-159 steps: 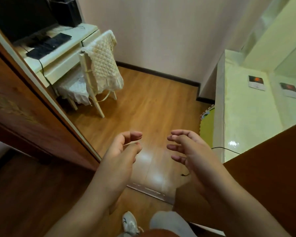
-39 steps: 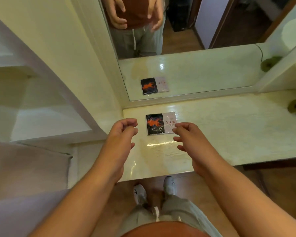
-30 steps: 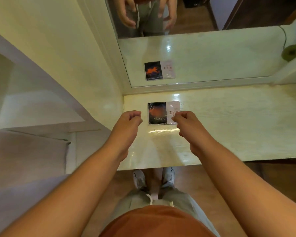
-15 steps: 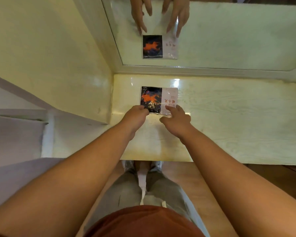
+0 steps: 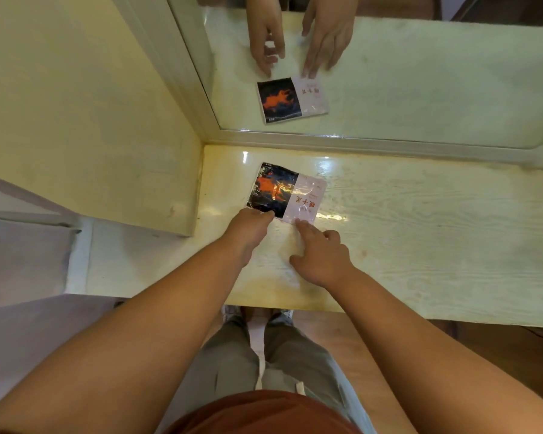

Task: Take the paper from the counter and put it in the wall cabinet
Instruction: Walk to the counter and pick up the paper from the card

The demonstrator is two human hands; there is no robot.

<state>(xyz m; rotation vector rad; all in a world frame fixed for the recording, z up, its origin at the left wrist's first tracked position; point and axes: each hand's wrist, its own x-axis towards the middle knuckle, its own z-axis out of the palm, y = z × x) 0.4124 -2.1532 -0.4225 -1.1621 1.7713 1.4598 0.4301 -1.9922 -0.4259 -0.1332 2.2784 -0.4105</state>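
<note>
Pale wood-grain surface (image 5: 420,239) runs under a wall mirror (image 5: 420,73), and the glossy paper (image 5: 284,192) lies flat near its left corner. The left hand (image 5: 248,227) pinches the near edge; the right hand (image 5: 322,255) rests spread fingers (image 5: 303,227) at it, gripping nothing. Lifting and the cabinet trip remain.

Paper (image 5: 286,192) on counter (image 5: 420,233); mirror (image 5: 420,73) behind; hands at near edge.
</note>
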